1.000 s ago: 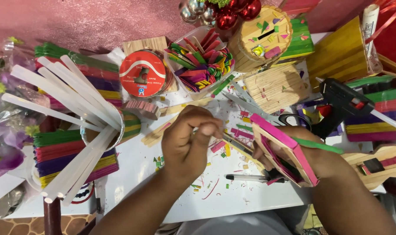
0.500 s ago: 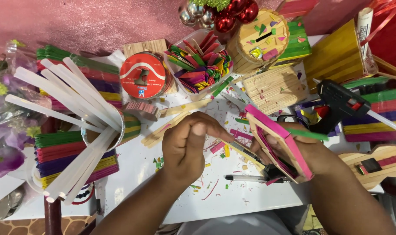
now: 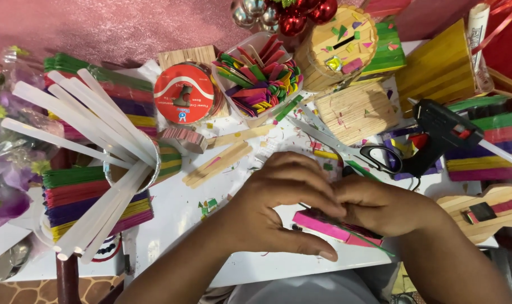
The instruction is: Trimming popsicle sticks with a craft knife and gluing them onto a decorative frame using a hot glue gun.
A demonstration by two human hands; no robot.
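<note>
Looking down from the head camera, both hands meet at about 6 o'clock over the white worktop [image 3: 171,225]. The left hand [image 3: 278,211] curls over a small pink craft-stick piece [image 3: 323,225], fingers bent and pressed onto its top, thumb stretched along its near edge. The right hand [image 3: 380,205] comes in from 4 o'clock and pinches the same piece at its far end, fingertips closed on it. How the piece is joined underneath the fingers cannot be seen.

Judging from this grip, the main risk is the piece skewing or coming apart: if any glue in it is soft, uneven pressure from the two hands could slide the sticks out of line. Soft glue could also stick to the fingertips.

At 3 o'clock the black glue gun [image 3: 441,135] lies just beyond the right wrist, and I judge that a careless sweep of that forearm could brush it. The scissors [image 3: 346,147] lie at 1 o'clock, near the knuckles, blades pointing away. At 9 o'clock the cup of white glue sticks [image 3: 87,157] fans out widely; a left elbow moving outward could tip it. Loose plain sticks [image 3: 219,163] at 11 o'clock could scatter easily.
</note>
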